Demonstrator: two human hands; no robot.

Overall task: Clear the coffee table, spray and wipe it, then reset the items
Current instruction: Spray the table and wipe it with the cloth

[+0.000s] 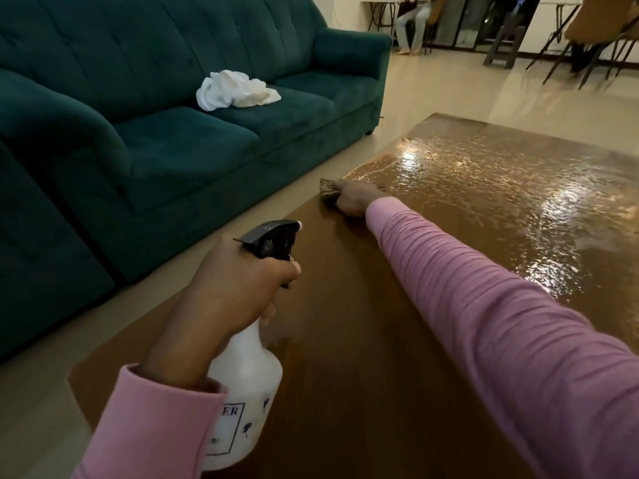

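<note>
Head view, wiping stage, hazards catalogued:

1. Left hand [238,288]: closed around the neck of the spray bottle [245,388], fingers curled under the black trigger head, bottle held upright over the near left corner of the worktop [345,340] at lower centre of the frame. Risk: a tightened finger would fire spray toward the part I judge already wiped, or off the edge onto the floor [432,91].

2. Right hand [352,200]: closed down over a dark cloth [328,190], pressing it flat at the worktop's left edge, mid-frame. Only a corner of the cloth shows past my fingers. Risk: the cloth sits right at the edge, so a stroke outward would push liquid over onto the floor beside the sofa [173,108].

3. Wet patch: glossy, streaked film covers the right and far part of the worktop; the near part looks dull and drier. Risk: my pink sleeve [484,305] stretches low across the surface just beside the wet area and could drag through it, smearing the finish and soaking the cuff.

4. White cloth [237,89]: crumpled on the sofa seat, upper left of the frame, well apart from both hands. Risk: if the dark cloth saturates, I would have to lean away to fetch it, leaving liquid standing.

5. Items to reset: none on the worktop; their place is not visible.
</note>
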